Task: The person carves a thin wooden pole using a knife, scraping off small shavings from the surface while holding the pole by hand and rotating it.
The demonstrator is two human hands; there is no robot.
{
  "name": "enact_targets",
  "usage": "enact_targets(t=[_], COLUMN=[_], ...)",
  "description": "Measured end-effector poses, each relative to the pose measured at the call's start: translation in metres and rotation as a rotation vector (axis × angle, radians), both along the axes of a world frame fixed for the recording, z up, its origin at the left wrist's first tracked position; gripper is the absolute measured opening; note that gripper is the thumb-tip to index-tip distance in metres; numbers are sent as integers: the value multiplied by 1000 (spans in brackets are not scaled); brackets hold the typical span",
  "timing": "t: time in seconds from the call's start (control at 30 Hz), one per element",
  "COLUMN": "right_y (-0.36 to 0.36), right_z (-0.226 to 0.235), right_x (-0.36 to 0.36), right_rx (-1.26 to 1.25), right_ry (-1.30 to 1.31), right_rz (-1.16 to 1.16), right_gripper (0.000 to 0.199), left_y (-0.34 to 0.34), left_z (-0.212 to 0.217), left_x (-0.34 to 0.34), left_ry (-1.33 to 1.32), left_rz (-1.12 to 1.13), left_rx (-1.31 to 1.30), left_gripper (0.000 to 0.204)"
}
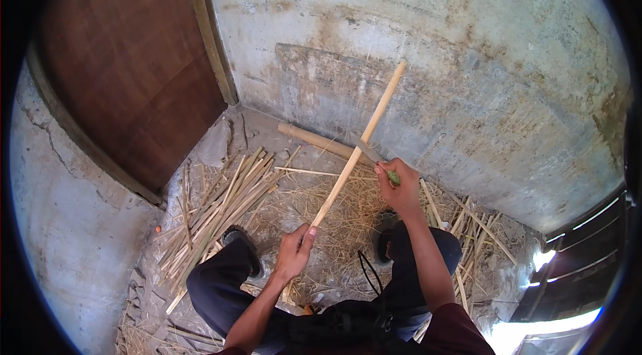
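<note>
My left hand is closed round the near end of a long, pale strip that looks like split bamboo. The strip slants up and away to the right, its far end in front of the wall. In my right hand is a knife with a green handle, the fingers wrapped round it. Its blade lies across the strip at about the middle, apparently touching it.
A pile of pale strips lies left of my feet, more strips on the right. Thin shavings litter the floor between. A thick pole rests near the stained wall. At left is a brown door.
</note>
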State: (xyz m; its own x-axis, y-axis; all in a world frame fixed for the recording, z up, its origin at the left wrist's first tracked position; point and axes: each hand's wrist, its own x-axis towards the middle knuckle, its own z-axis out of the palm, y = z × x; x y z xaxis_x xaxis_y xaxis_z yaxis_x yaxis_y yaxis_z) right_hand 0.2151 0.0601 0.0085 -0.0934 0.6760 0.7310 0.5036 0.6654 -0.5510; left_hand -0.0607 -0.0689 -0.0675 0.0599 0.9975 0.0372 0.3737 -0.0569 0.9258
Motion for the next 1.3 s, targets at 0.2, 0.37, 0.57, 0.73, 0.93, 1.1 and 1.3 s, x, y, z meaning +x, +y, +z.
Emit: enact_targets(t=[0.2, 0.37, 0.57, 0.73, 0.93, 1.1, 1.3], right_y=[-1, -12, -3, 0, 0, 17, 29], right_z=[-9, 15, -12, -13, -17, -15, -9], right_x=[6, 5, 14, 14, 4, 18, 26], right_rx=[-78, -371, -135, -123, -123, -55, -104], right_ry=[71, 86, -225, -254, -283, -253, -240], right_rz=[17, 32, -36, -162, -295, -414, -529], right_gripper=[10, 16, 24, 17, 16, 13, 6], left_y=[2, 2, -3, -9, -11, -13, -17], left_z=[3, 8, 18, 20, 19, 22, 23], left_x=[1, 5, 16, 23, 27, 31, 30], left_ry=[25, 43, 92, 99, 133, 120, 96], left_rz=[18, 22, 27, 22, 57, 39, 37], left_rx=[-42, -3, 51, 54, 43, 50, 38], left_gripper=[41, 42, 39, 36, 35, 34, 34])
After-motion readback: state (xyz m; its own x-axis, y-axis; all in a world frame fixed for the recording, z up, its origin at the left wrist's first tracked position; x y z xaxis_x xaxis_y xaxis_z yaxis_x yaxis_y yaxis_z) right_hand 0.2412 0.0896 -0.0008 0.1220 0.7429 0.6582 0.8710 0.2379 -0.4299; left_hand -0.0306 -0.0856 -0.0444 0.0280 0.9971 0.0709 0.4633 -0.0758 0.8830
